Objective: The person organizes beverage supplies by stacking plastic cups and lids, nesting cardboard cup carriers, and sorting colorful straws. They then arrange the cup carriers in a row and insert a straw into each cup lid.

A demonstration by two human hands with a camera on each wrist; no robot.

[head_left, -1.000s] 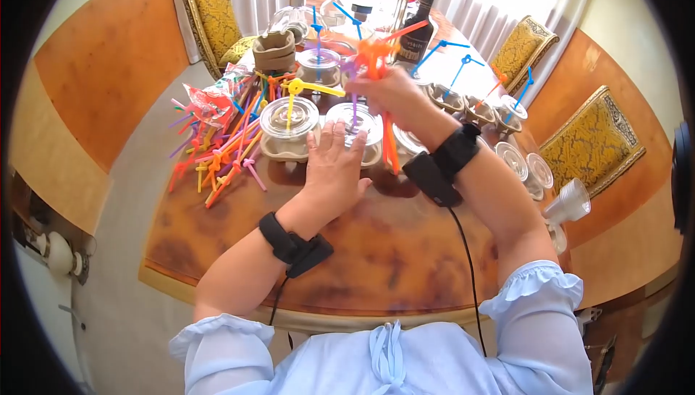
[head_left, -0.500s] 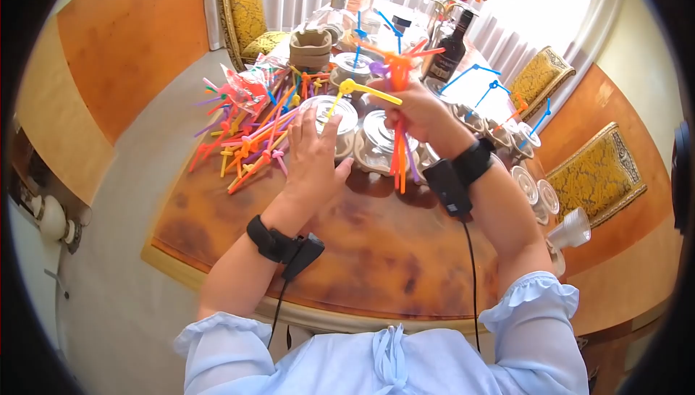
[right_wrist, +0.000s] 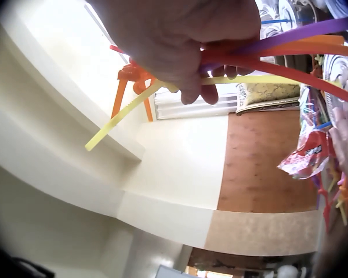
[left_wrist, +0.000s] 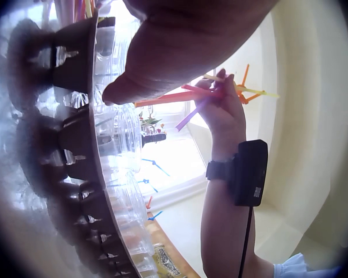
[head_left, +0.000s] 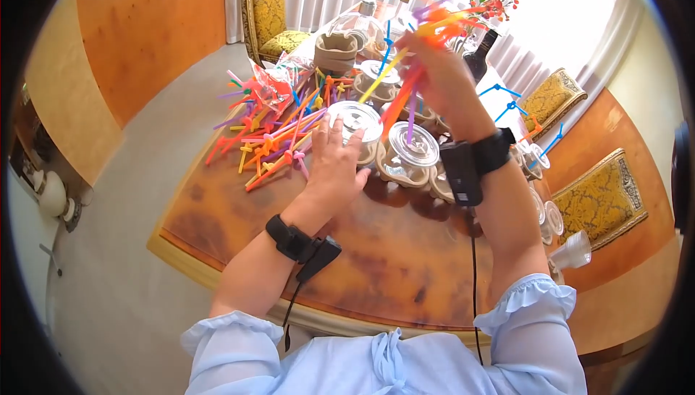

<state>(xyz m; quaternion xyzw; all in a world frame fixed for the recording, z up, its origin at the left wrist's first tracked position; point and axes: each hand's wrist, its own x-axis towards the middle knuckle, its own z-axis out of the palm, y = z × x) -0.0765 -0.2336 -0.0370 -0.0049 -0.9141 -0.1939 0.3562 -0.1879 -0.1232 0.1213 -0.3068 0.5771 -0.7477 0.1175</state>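
Note:
My left hand [head_left: 335,152] rests with spread fingers on the clear domed lid [head_left: 356,116] of a cup in a pulp cup carrier. Above the cups, my right hand [head_left: 449,76] grips a bundle of knotted drinking straws [head_left: 402,98], orange, red and purple. It also pinches a yellow straw [head_left: 380,80], whose lower end is right by the lid under my left hand. In the right wrist view the yellow straw [right_wrist: 122,119] runs under the fingertips, and the purple straw [right_wrist: 301,36] sticks out beside red ones. A second lidded cup [head_left: 414,143] stands just to the right.
Loose colourful knotted straws [head_left: 271,149] and a torn wrapper [head_left: 271,87] lie left of the cups. Stacked pulp carriers [head_left: 335,53] stand behind, near a dark bottle [head_left: 479,58]. More cups with blue straws [head_left: 511,105] line the right side. Stacked clear cups [head_left: 572,251] lie at the right edge.
The purple straw has left the second lid and is in my right hand's bundle. My right hand has since risen, drawing the yellow straw upward; my left hand has moved onto the left lid.

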